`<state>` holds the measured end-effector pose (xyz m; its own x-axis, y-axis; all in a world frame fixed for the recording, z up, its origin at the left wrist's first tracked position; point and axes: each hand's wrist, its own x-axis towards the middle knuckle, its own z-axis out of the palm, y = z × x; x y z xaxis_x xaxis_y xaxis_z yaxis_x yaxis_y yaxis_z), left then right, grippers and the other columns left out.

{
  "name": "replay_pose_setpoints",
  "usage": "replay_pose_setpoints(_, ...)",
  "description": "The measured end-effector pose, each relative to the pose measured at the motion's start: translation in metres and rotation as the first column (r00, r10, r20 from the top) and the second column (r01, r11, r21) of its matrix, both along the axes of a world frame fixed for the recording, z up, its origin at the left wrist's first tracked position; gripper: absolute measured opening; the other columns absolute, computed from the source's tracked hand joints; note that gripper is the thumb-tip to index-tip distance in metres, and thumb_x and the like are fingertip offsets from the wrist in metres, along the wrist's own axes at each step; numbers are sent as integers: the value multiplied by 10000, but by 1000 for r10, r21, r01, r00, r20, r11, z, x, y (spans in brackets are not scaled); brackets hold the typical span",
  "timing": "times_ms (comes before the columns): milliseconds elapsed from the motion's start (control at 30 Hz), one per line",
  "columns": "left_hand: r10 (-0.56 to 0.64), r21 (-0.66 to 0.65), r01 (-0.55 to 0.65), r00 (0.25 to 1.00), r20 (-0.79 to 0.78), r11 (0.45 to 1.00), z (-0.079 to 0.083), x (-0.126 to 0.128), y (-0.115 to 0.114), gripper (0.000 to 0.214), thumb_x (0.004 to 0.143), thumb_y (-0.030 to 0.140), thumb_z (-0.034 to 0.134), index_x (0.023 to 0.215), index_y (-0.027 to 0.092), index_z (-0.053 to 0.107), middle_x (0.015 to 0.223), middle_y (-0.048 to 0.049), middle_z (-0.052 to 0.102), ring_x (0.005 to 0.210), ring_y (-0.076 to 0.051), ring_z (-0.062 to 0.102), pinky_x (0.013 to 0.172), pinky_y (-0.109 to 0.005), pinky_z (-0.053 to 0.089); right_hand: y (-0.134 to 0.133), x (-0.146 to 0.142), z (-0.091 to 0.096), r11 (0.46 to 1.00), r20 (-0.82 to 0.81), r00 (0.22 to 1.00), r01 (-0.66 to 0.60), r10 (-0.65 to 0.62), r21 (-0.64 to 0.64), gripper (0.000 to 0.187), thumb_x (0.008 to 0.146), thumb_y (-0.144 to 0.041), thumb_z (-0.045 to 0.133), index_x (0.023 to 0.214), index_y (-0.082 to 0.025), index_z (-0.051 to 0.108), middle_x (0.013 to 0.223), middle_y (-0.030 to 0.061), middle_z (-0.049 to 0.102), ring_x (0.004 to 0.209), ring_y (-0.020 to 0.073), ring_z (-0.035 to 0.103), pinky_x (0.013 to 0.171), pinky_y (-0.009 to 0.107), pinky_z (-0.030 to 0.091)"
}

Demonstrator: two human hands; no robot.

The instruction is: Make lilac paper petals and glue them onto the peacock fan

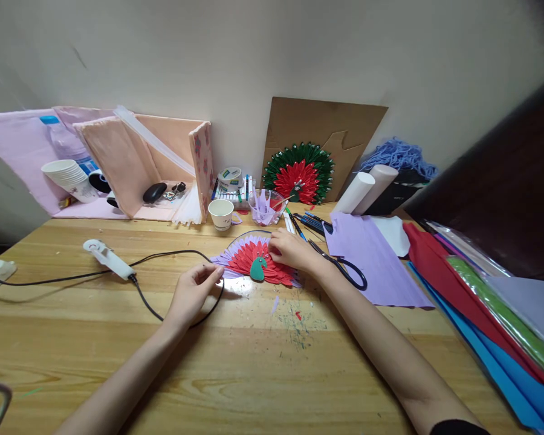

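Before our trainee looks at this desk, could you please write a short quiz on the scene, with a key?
1. Fill in the colour: the flat piece at the front of the red and purple paper fan is ___.
2. What is the right hand at? A. the computer mouse; B. the paper fan; C. a water bottle.
3. True or false: the black-handled scissors lie to the right of the paper fan.

Key: 1. green; 2. B; 3. true.

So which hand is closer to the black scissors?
Right. The right hand is by the red feathers, just left of the black scissors. The left hand is farther left, past the green bird shape.
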<state>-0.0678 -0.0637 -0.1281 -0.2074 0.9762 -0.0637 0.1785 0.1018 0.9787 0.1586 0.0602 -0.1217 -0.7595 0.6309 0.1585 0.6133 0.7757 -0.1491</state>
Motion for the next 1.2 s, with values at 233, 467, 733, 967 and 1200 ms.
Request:
replay_pose_setpoints(233,-4,-6,4,1000,-1,1000,-1,-2,-1,305,679,430,646,752,134,646,761,-57,661,713,-158,583,660,-231,445,6,5,10,991,-14,991,133,-133,6,72,754,-164,528,748,-157,600,837,73,614,833,176,523,740,259,402)
replay_pose_setpoints(467,19,11,-19,1000,0,1000,0,-2,0,306,668,433,654,727,133,655,707,-45,653,672,-144,577,633,-224,447,23,62,34,758,208,741,652,-638,2,208,781,-163,459,748,-113,659,777,156,671,744,222,617,627,279,403)
replay_pose_setpoints(733,21,-22,-19,996,92,1000,9,-5,0,327,637,420,693,784,128,689,694,-46,672,562,-119,568,557,-217,462,16,81,49,707,190,697,707,-692,-18,185,656,-106,564,692,-216,708,780,61,707,764,215,633,553,260,373)
replay_pose_setpoints(967,78,-42,-72,982,173,997,6,-24,-8,330,598,384,733,800,126,698,775,-88,712,728,-189,659,733,-297,521,-13,33,61,881,-41,887,449,-460,-151,122,719,-213,566,721,-227,688,723,21,700,662,175,614,534,246,368)
replay_pose_setpoints(1200,180,-26,-178,980,90,984,-1,-73,-39,345,615,376,722,833,110,697,770,-108,714,746,-209,665,741,-309,513,-44,-54,42,972,-190,979,24,-70,-233,153,806,-204,506,756,-182,648,779,43,685,705,159,600,597,243,376)
